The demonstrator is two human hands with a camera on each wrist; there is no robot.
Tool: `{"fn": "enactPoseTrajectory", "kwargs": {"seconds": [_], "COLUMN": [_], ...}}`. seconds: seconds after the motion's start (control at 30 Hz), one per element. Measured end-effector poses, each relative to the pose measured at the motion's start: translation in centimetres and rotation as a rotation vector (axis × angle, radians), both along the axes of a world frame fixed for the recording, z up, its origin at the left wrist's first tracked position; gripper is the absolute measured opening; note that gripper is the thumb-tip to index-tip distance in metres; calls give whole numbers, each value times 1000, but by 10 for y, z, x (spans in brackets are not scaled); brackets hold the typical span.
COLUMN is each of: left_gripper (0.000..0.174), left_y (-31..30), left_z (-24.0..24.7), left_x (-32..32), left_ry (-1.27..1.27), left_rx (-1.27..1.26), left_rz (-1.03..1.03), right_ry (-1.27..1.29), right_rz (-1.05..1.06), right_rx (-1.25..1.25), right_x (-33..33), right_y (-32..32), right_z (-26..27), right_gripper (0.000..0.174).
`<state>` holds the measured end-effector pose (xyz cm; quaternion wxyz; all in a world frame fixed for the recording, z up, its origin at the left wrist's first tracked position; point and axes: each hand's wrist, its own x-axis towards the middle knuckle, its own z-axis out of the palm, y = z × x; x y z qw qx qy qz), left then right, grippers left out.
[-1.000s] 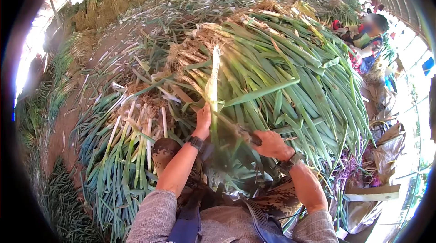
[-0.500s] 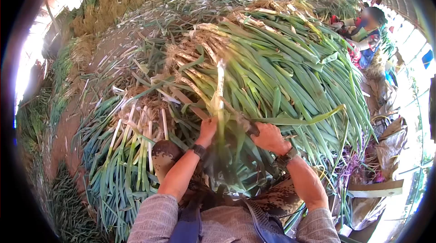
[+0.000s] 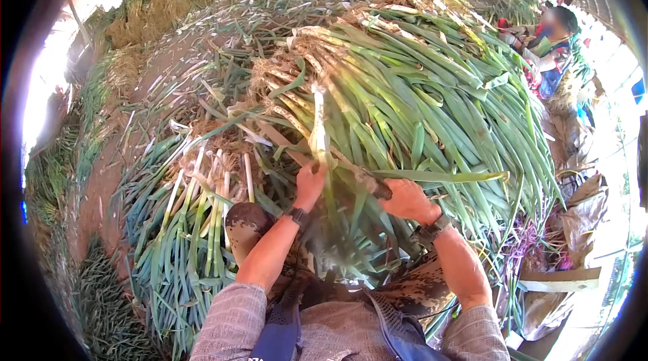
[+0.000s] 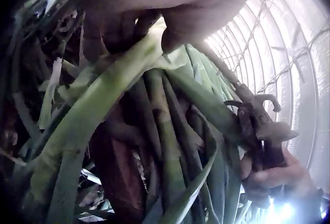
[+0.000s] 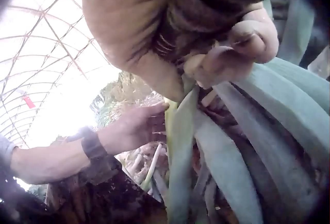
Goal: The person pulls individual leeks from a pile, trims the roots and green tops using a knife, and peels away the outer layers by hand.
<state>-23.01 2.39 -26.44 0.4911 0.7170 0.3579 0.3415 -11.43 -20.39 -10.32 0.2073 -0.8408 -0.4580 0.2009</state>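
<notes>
In the head view my left hand (image 3: pixel 310 185) grips a long green onion (image 3: pixel 319 115) by its stem, the pale end pointing away from me and the leaves hanging toward my lap. The left wrist view shows thumb and fingers closed round its light green stem (image 4: pixel 116 74). My right hand (image 3: pixel 408 200) holds a dark blow gun (image 4: pixel 263 123) by its handle, just right of the onion. Its thin nozzle (image 3: pixel 344 160) angles toward the stem. In the right wrist view curled fingers (image 5: pixel 221 64) wrap the handle.
A big heap of green onions (image 3: pixel 432 104) lies ahead and right, roots toward the left. A smaller pile of onions (image 3: pixel 192 226) with pale stems lies left of my knee (image 3: pixel 246 225). Loose leaf scraps (image 3: pixel 223 30) cover the ground. Another person (image 3: pixel 550 44) sits at far right.
My left hand has slid slightly lower, and the onion's pale end has come down nearer to me. A long leaf to the right has swung lower. The blow gun stays in my right hand.
</notes>
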Motion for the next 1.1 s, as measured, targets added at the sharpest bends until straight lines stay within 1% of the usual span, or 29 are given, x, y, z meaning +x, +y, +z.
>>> {"fn": "enactPoseTrajectory", "kwargs": {"seconds": [0.03, 0.1, 0.13, 0.2, 0.23, 0.27, 0.3, 0.33, 0.4, 0.43, 0.47, 0.53, 0.57, 0.6, 0.67, 0.7, 0.73, 0.8, 0.83, 0.87, 0.93, 1.0, 1.07, 1.1], "left_gripper": [41, 37, 37, 27, 24, 21, 22, 24, 31, 35, 32, 32, 35, 35, 38, 40, 40, 38, 36, 33, 27, 25, 24, 21], "left_y": [0, 4, 8, 18, 17, 16, 26, 40, 64, 72, 75, 75, 72, 72, 71, 62, 53, 50, 51, 52, 45, 47, 50, 52], "left_z": [6, 13, 15, 20, 43, 65, 69, 71, 84, 92, 97, 119, 130, 129, 129, 135, 138, 123, 116, 108, 112, 118, 124, 126], "left_x": [-1, -2, -2, 3, 6, 4, 5, 3, 4, 5, 0, -6, -6, -4, 1, 7, 7, 15, 23, 26, 30, 28, 28, 27], "left_ry": [0, 210, 204, -9, -82, -241, -339, -437, -702, -748, -725, -633, -605, -601, -585, -551, -537, -515, -515, -524, -601, -641, -680, -714], "left_rx": [1, 18, 20, -331, -384, -431, -451, -466, -639, -645, -756, -749, -704, -694, -799, -783, -862, -897, -811, -845, -853, -876, -901, -924], "left_rz": [3, -158, -153, -88, -31, -69, -83, -93, -171, -238, -297, -327, -384, -390, -378, -321, -386, -444, -449, -467, -401, -426, -448, -472], "right_ry": [-18, -43, -21, -7, 8, 31, 21, 28, -18, -11, -24, -54, -64, -64, -205, -275, -280, -266, -253, -253, -215, -209, -189, -195], "right_rz": [-7, -5, 39, 82, 98, 114, 134, 134, 103, 89, 88, 12, -28, -31, 45, 83, 78, -64, -147, -150, -250, -226, -24, -20], "right_rx": [-31, -60, -57, -54, -6, 39, 130, 131, 85, 180, 192, 327, 396, 408, 476, 542, 548, 446, 479, 482, 536, 520, 291, 287], "right_x": [1, 4, 5, 6, 5, 1, 2, -1, -3, -4, -1, -2, -4, -4, 0, 2, 5, 12, 13, 14, 17, 24, 28, 28], "right_y": [0, -1, -1, -3, -4, -8, -11, -13, -10, -10, -6, 2, 6, 11, 24, 29, 35, 45, 49, 49, 48, 41, 32, 32], "right_z": [-5, -10, -10, -6, -2, -2, -11, -9, -1, -2, 1, 5, 6, 8, 17, 15, 15, 15, 17, 16, 14, 3, -5, -8], "right_gripper": [43, 44, 43, 42, 40, 39, 35, 35, 35, 31, 31, 29, 28, 28, 27, 26, 26, 27, 26, 26, 25, 24, 29, 31]}}
